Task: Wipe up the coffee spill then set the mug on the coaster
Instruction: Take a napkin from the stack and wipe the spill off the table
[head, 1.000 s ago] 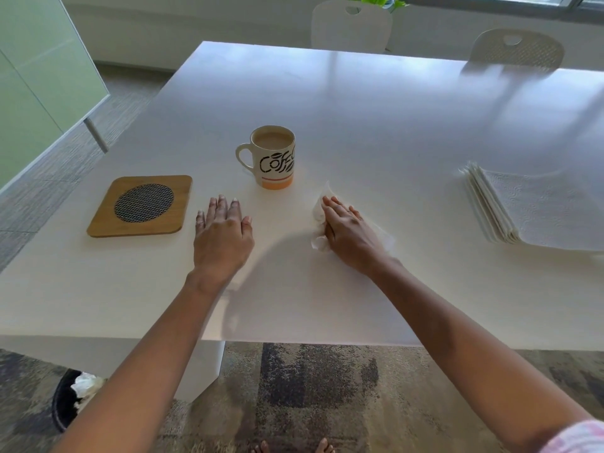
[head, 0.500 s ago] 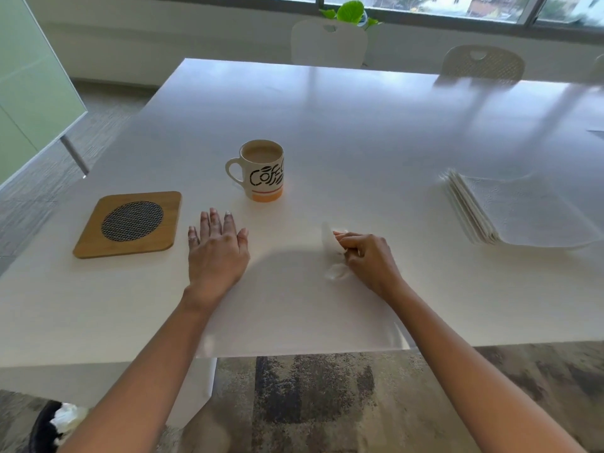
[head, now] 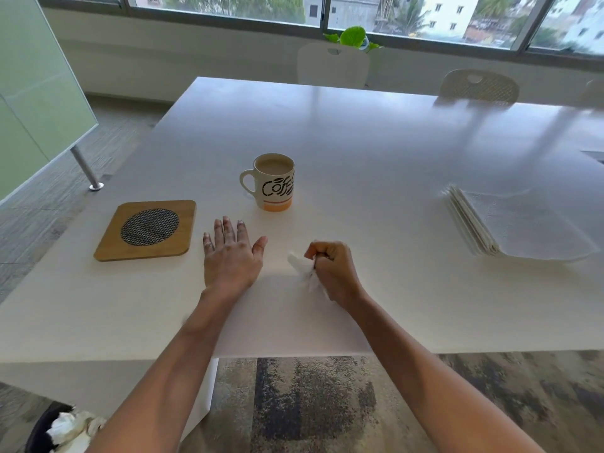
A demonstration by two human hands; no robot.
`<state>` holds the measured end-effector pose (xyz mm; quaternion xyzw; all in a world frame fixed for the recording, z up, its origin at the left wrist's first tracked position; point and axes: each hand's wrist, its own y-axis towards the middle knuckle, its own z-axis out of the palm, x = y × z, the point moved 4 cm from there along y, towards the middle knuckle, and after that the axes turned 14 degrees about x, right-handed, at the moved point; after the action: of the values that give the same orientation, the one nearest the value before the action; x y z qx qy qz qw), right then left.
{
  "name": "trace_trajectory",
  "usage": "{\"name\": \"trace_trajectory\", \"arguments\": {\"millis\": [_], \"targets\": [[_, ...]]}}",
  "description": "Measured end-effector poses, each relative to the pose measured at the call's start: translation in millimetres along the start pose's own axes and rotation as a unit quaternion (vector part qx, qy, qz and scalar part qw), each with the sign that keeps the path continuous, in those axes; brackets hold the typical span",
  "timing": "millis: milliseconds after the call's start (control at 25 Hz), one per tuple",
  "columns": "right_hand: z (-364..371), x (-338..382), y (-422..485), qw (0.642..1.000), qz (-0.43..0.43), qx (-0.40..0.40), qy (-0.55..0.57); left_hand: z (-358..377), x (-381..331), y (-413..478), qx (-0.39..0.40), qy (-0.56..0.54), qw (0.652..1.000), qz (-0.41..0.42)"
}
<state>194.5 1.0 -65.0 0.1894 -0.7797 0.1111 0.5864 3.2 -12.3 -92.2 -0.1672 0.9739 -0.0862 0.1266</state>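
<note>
While the left hand (head: 230, 256) lies flat, palm down and fingers spread, on the white table (head: 376, 152), holding nothing, the right hand (head: 333, 273) is curled into a fist around a crumpled white paper napkin (head: 302, 268), whose loose ends stick out toward the left hand. The fist sits at the table surface near the front edge; whether the napkin touches the tabletop cannot be told. The mug (head: 274, 182) stands upright on the bare table beyond both hands, a little farther from the person than the left hand's fingertips, its handle pointing left. It is white with black lettering and an orange band at the base, and it holds a light brown drink close to the rim. The coaster (head: 147, 228), a square wooden board with rounded corners and a dark woven disc in its middle, lies flat just beside the left hand on its left, apart from the mug and with nothing on it. No brown liquid shows on the tabletop between the hands. A stack of folded napkins (head: 519, 227) rests well off to the right. Under the table's front left corner, a dark bin (head: 45, 429) holds crumpled white paper.
</note>
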Motion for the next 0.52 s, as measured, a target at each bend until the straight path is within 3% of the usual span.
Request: {"name": "trace_trajectory", "arguments": {"millis": [160,240,400,520], "targets": [[-12.2,-2.2,15.4,0.964,0.042,-0.037,0.259,-1.5,0.8,-2.8,0.0,-0.004,1.0,0.007],[-32.2,-3.6,20.8,0.95,0.064,-0.036,0.305,-1.8,0.6,-3.9,-0.003,-0.006,1.0,0.009],[-66.0,11.1,29.8,0.981,0.029,0.023,0.19,-3.5,0.0,-2.8,-0.011,-0.004,1.0,0.011],[-91.2,23.0,38.6,0.999,0.025,0.021,-0.036,-2.9,0.1,-4.8,-0.012,0.002,1.0,0.01]]}}
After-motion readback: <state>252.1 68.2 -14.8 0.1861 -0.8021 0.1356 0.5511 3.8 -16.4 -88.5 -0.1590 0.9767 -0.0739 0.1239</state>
